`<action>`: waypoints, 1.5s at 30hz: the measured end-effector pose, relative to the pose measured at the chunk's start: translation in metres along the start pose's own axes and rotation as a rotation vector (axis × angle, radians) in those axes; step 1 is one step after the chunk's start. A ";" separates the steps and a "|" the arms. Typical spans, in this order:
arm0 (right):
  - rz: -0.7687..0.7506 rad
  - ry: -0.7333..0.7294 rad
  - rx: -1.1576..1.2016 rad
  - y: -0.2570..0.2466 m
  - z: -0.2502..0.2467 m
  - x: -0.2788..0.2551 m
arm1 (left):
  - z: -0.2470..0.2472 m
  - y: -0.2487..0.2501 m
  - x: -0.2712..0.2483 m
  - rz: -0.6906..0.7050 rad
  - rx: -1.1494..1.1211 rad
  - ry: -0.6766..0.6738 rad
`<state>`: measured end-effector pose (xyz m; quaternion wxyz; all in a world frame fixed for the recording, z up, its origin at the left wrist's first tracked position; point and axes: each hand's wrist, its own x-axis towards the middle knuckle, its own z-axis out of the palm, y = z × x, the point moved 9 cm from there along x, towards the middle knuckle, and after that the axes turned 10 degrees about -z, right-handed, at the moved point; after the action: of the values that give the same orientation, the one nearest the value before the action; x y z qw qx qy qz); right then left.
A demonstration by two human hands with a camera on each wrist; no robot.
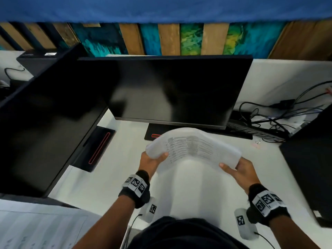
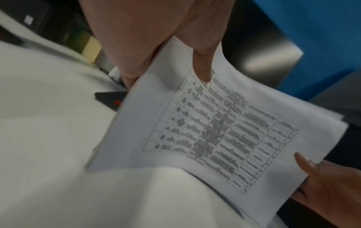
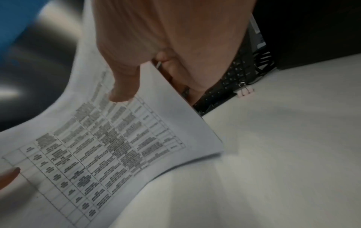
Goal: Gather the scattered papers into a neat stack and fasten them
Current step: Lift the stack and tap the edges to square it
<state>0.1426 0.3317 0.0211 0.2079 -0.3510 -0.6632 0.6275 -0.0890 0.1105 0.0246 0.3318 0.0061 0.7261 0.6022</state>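
Observation:
A stack of white papers (image 1: pixel 194 146) with a printed table on top hangs bowed above the white desk (image 1: pixel 107 186), in front of the middle monitor. My left hand (image 1: pixel 158 159) pinches its left edge, thumb on top, fingers underneath. My right hand (image 1: pixel 233 168) pinches the right edge the same way. The left wrist view shows the papers (image 2: pixel 215 131) under my left thumb (image 2: pixel 203 69), with sheet edges slightly fanned at the far corner. In the right wrist view my right hand (image 3: pixel 156 92) grips the papers (image 3: pixel 117 138). A small pale pink binder clip (image 3: pixel 246 91) lies on the desk beside the keyboard.
Two dark monitors (image 1: pixel 176 90) stand behind and to the left. A black keyboard (image 1: pixel 251 132) and tangled cables (image 1: pixel 269 115) lie at the back right, with the binder clip (image 1: pixel 256 143) near them. A black computer case (image 1: pixel 309 168) stands on the right. Another printed sheet (image 1: pixel 36 227) lies at lower left.

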 end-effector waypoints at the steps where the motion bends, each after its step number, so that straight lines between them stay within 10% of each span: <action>1: 0.023 0.002 0.018 0.003 0.001 -0.002 | -0.001 -0.007 -0.001 -0.019 -0.025 0.009; 22: -0.132 0.223 0.017 -0.048 -0.005 0.018 | 0.003 0.006 0.016 -0.036 -0.081 0.096; 27: -0.186 0.050 -0.531 -0.087 -0.002 0.020 | -0.008 -0.003 0.024 -0.117 0.049 0.144; 31: -0.193 -0.266 -1.172 -0.122 0.027 0.025 | 0.011 0.057 0.006 0.129 0.259 0.117; 39: -0.326 -0.227 -0.814 -0.174 0.055 0.038 | 0.073 0.193 -0.070 0.766 0.736 0.001; 45: -0.296 -0.024 -0.327 -0.161 -0.005 0.035 | 0.000 0.180 -0.032 0.534 0.255 0.012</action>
<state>0.0897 0.3662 0.1735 0.2302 -0.2714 -0.8029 0.4782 -0.1344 0.1468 0.1976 0.1538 0.2352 0.7704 0.5723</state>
